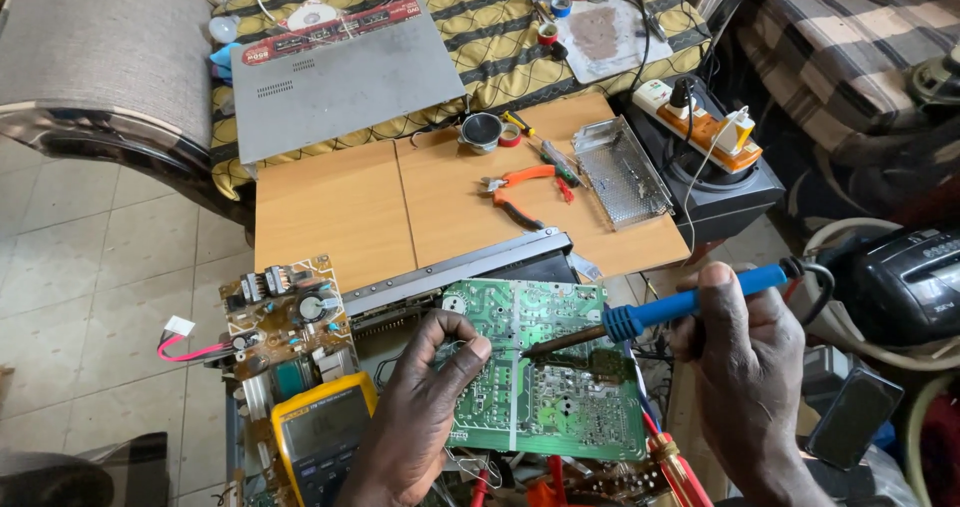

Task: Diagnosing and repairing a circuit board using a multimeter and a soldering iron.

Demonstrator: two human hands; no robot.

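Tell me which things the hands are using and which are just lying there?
In use:
- green circuit board, steadied by the left hand
- blue-handled soldering iron, held by the right hand, tip on the board

Lying about:
- orange pliers
- yellow multimeter
- brown circuit board
- grey metal cover
- perforated metal box
- power strip

Green circuit board (545,377), blue-handled soldering iron (680,307), yellow multimeter (320,432), orange pliers (520,182).
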